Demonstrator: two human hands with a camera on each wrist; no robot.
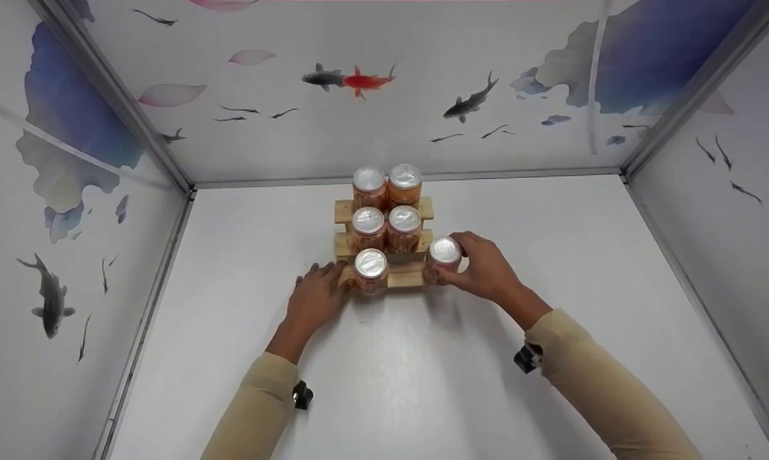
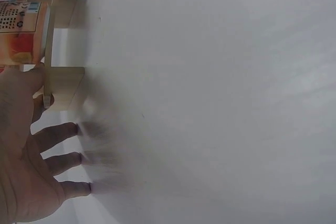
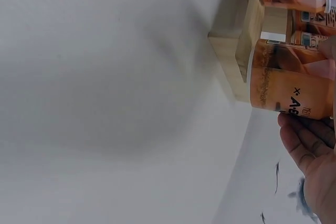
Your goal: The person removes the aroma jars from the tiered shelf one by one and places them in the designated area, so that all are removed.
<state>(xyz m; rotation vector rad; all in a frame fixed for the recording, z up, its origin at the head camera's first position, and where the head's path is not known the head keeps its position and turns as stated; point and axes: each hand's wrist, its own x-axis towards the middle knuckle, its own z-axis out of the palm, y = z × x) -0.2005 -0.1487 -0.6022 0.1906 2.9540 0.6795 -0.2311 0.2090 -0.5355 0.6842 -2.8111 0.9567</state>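
A stepped wooden rack [image 1: 405, 278] carries several orange cans with silvery lids, two on the back step, two on the middle step and a front-left can [image 1: 371, 271] on the lowest. My right hand [image 1: 487, 268] grips another can [image 3: 294, 80], thumb on one side and fingers on the other, at the right end of the lowest step. The right wrist view shows that can upright beside the rack's edge. At the rack's left end, my left hand [image 1: 317, 297] pinches the wooden end [image 2: 63, 82] between thumb and index finger. Its other fingertips touch the table.
The white tabletop [image 1: 384, 383] is bounded by a back panel [image 1: 384, 128] and side panels printed with fish and petals. The rack stands close to the back panel. Small black cameras sit at both wrists.
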